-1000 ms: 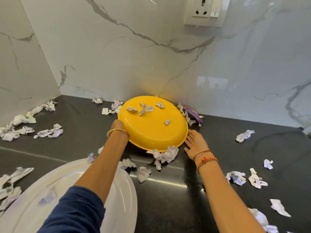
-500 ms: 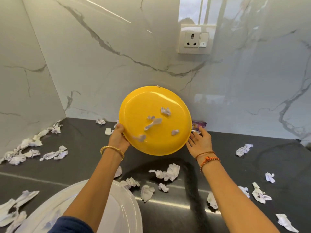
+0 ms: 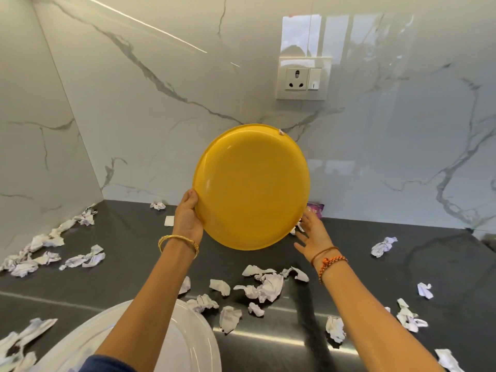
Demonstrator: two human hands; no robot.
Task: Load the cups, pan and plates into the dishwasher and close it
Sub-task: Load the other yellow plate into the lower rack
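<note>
Head view, one moment catalogued. Item: yellow plate (image 3: 252, 187), round, tipped up nearly on edge with its underside toward the viewer, held well above the dark countertop (image 3: 389, 267) in front of the marble wall (image 3: 150, 103). One small scrap of paper clung at its far upper rim; what lay on its hidden face could not be seen. Left hand (image 3: 188, 218): gripped the plate's left edge, thumb over the rim, fingers hidden behind. Right hand (image 3: 312, 233): fingers spread and relaxed, holding nothing, just beside the plate's lower right edge; whether it touched the rim could not be told. Item: white plate (image 3: 193, 336), large, lying flat at the near left, partly under the left forearm. Item: crumpled paper scraps (image 3: 264, 287), scattered over the counter, thickest near the middle and along the left wall. Item: wall socket (image 3: 303, 76), far right of centre. Dishwasher: not in view. Handling note, as judgement: the plate appeared to be tipped to shed its litter before loading. The step would go best with the free hand brought onto the right rim to steady it, then the plate carried on edge, both hands, toward the rack.
</note>
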